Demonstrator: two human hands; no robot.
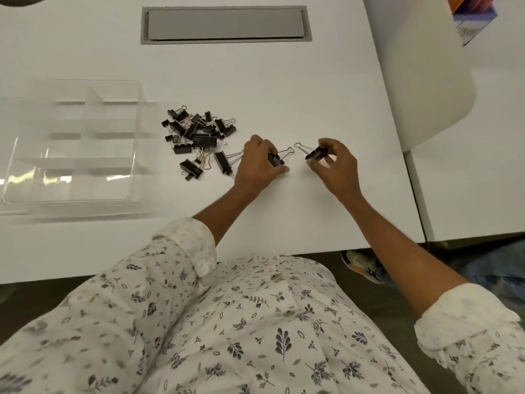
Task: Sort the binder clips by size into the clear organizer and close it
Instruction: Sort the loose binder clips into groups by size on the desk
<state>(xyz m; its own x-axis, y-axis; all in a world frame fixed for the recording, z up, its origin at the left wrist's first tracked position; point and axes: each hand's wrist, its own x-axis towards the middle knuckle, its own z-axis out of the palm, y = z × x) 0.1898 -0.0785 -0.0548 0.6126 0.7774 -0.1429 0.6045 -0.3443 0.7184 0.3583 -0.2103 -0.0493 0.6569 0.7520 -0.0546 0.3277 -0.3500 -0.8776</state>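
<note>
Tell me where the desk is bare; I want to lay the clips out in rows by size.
Bare desk runs between the grey hatch and the pile, and on to the right edge. More lies beneath the hands, toward the near edge. It is crowded between the organizer and the left hand.

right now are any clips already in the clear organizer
No, the organizer looks empty; the clips sit in a pile on the table beside it.

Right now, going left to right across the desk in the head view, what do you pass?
Clear organizer → pile of binder clips → left hand holding a clip → right hand holding another clip.
</note>
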